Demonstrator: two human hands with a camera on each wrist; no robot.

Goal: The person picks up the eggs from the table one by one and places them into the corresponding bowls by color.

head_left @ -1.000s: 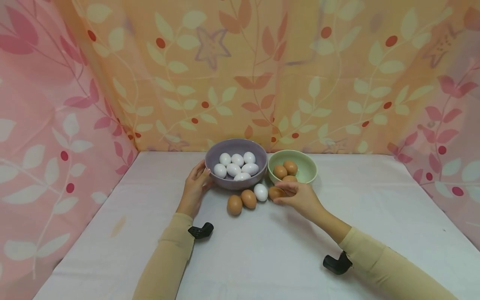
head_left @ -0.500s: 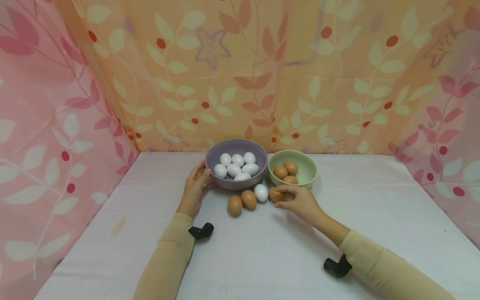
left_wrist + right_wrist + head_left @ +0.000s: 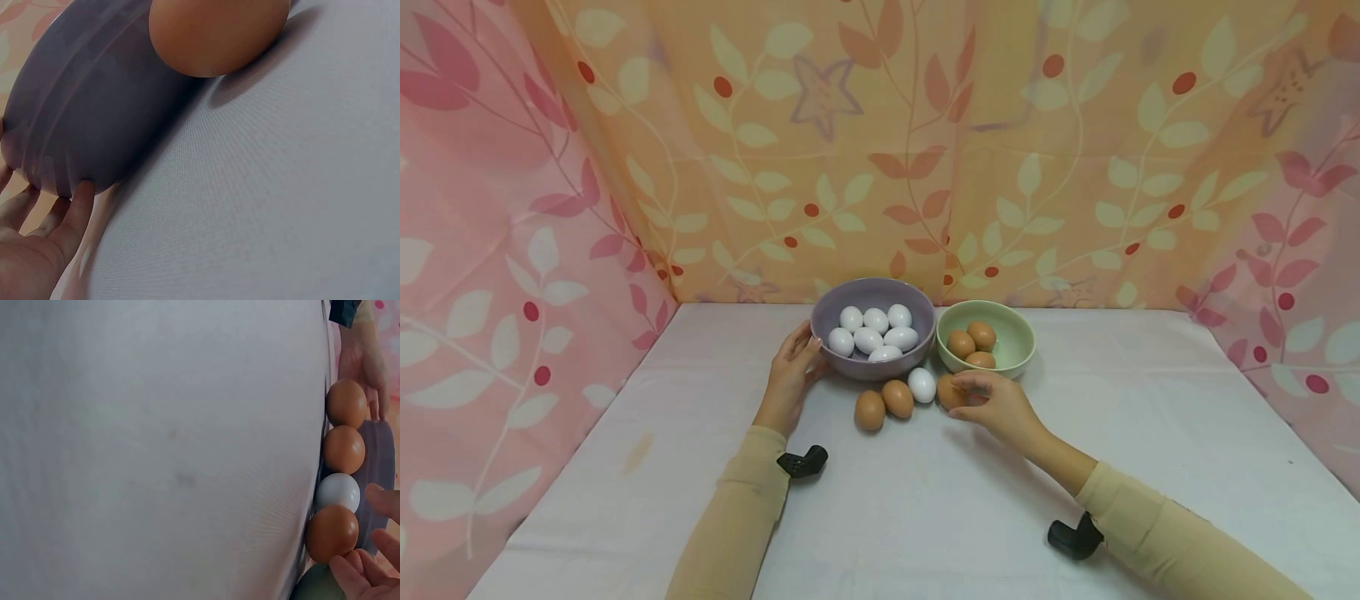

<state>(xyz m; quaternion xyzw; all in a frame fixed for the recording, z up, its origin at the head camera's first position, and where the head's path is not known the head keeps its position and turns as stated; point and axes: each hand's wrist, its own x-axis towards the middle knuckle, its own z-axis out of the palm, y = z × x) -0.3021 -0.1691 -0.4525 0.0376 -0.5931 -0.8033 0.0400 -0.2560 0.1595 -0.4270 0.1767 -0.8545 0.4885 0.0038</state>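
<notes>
My left hand (image 3: 787,371) rests against the left outer wall of a purple bowl (image 3: 910,362). In the left wrist view its fingertips (image 3: 84,187) touch the bowl's side. Several white eggs (image 3: 868,340) lie in that bowl. My right hand (image 3: 1003,406) has thumb and fingertips round the rightmost brown egg (image 3: 947,392) on the table. That egg ends a row with a white egg (image 3: 922,386) and two more brown eggs, one in the middle (image 3: 898,398) and one at the left end (image 3: 869,411). Beyond my right hand stands a light green bowl (image 3: 1018,337) holding three brown eggs (image 3: 981,336).
Both bowls stand side by side near the back of the white-covered table (image 3: 880,517). Behind it hangs an orange leaf-patterned cloth (image 3: 880,225), with pink cloth (image 3: 527,275) on the sides. A black camera mount sits on the left wrist (image 3: 803,462) and another on the right (image 3: 1075,535).
My right hand has drawn slightly down from the green bowl's rim, uncovering the front brown egg inside. The rightmost egg in the row has shifted slightly. My left hand stays put.
</notes>
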